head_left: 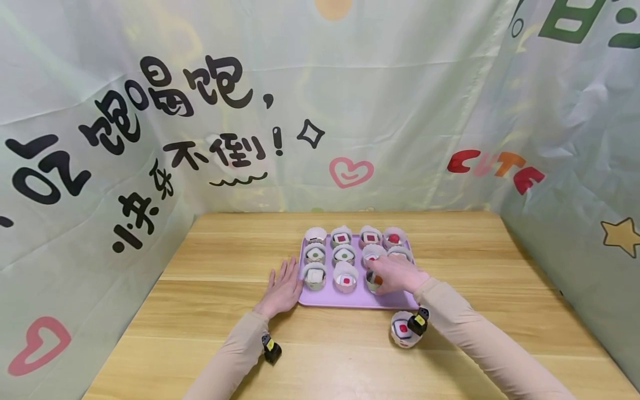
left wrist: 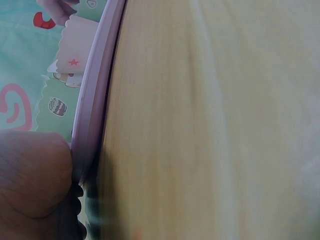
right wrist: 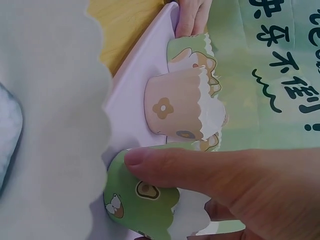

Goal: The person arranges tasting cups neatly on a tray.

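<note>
My right hand (head_left: 397,275) grips a green paper cup (right wrist: 142,187) with an avocado print, its thumb across the cup's side. This cup stands in the front row of a lilac tray (head_left: 332,300), third from the left, with a dark and orange piece in it. A pink paper cup (right wrist: 175,105) with a flower print is beside it. On the table at the tray's left edge, my left hand (head_left: 281,290) lies with its fingers straight, close against the rim (left wrist: 95,90), holding nothing.
Several other scalloped paper cups with small sushi-like pieces fill rows on the tray, among them one with a red ball (head_left: 394,239). One more cup (head_left: 401,330) sits on the wooden table (head_left: 330,350) before the tray, under the right wrist. Printed cloth walls (head_left: 400,122) enclose the table.
</note>
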Action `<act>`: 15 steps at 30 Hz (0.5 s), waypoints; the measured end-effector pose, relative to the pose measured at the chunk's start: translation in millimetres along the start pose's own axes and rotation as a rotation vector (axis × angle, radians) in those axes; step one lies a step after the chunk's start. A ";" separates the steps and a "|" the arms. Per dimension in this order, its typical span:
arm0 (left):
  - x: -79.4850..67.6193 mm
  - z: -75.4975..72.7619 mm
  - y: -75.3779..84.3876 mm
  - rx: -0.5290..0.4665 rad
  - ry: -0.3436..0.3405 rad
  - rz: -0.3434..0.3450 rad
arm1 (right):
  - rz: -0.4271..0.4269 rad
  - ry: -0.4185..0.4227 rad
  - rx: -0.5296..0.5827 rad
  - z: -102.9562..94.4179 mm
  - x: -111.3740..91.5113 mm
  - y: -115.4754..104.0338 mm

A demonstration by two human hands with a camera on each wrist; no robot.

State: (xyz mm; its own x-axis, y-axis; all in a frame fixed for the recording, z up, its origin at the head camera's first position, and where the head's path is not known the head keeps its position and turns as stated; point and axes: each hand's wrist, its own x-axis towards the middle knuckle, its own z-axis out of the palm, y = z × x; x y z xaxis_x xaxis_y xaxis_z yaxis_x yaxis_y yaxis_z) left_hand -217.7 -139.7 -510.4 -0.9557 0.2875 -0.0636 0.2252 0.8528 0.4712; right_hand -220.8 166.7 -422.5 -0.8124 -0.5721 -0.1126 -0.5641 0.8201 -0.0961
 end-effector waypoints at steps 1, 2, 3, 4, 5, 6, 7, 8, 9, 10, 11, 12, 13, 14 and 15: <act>0.2 0.2 -0.1 0.000 -0.001 -0.001 | 0.002 0.004 -0.002 0.0 -0.2 -0.1; 0.5 0.3 -0.3 0.005 -0.007 -0.003 | 0.005 0.007 -0.002 0.2 -0.3 -0.2; 0.7 0.6 -0.5 0.003 -0.005 -0.003 | 0.011 0.011 -0.003 0.5 -0.3 -0.3; 0.9 0.9 -0.7 0.003 -0.003 -0.001 | 0.011 0.016 -0.006 0.6 -0.4 -0.4; 1.0 1.3 -1.0 0.001 0.002 0.002 | 0.007 0.025 -0.013 1.0 -0.3 -0.3; 1.2 1.7 -1.3 0.009 -0.001 -0.003 | 0.008 0.032 -0.016 1.4 0.0 -0.3; 1.2 1.8 -1.3 0.007 0.005 0.000 | 0.012 0.039 -0.021 1.5 0.1 -0.5; 1.0 1.8 -1.4 0.008 0.006 0.000 | 0.011 0.047 -0.028 1.5 0.2 -0.5; 0.8 1.8 -1.3 0.004 0.011 0.002 | 0.013 0.054 -0.033 1.4 0.4 -0.8; 0.6 1.8 -1.3 0.002 0.014 0.004 | 0.015 0.058 -0.037 1.3 0.5 -1.1; 0.4 1.9 -1.4 0.000 0.015 0.004 | 0.018 0.063 -0.043 1.1 0.5 -1.4; 0.2 1.7 -1.4 0.000 0.014 0.003 | 0.026 0.064 -0.046 1.0 0.6 -1.8; 0.0 1.8 -1.5 -0.003 0.015 0.004 | 0.028 0.069 -0.050 0.8 0.5 -2.0; -0.2 2.0 -1.7 -0.005 0.015 0.004 | 0.031 0.071 -0.053 0.8 0.4 -2.2; -0.2 2.1 -1.7 -0.006 0.017 0.005 | 0.036 0.072 -0.051 0.8 0.3 -2.6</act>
State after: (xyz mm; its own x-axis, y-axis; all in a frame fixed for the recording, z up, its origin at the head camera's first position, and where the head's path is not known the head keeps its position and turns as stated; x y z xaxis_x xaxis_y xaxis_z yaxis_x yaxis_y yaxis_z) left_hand -217.5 -140.4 -513.0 -0.9575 0.2846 -0.0465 0.2290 0.8485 0.4771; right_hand -219.5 164.3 -423.0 -0.8398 -0.5412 -0.0435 -0.5397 0.8408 -0.0427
